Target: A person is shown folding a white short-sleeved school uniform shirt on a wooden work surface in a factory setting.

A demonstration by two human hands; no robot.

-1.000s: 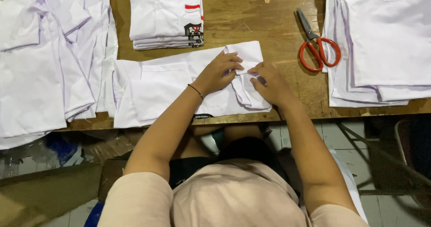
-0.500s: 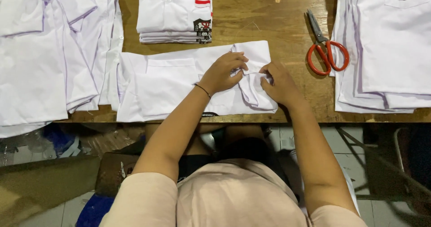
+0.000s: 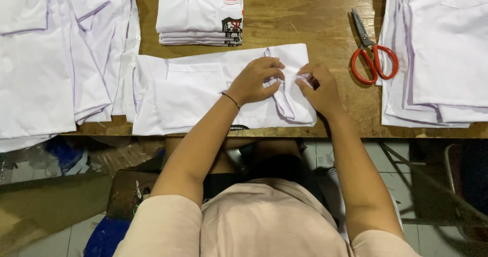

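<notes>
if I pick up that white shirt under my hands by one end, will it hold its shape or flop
Probably flop: the white shirt is thin cloth, already creased where the left hand and right hand pinch it. It looks light and likely unfolds if lifted by one end. On the wooden table it may bunch if pushed.

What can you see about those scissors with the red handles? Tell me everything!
The scissors lie flat on the wooden table, off to the right of the person's right hand, which does not touch them. They have two red loop handles and grey metal blades, shut together and pointing away from the person. The handles sit at the edge of a pile of white shirts on the right; whether they touch it I cannot tell. Nobody is holding them.
</notes>
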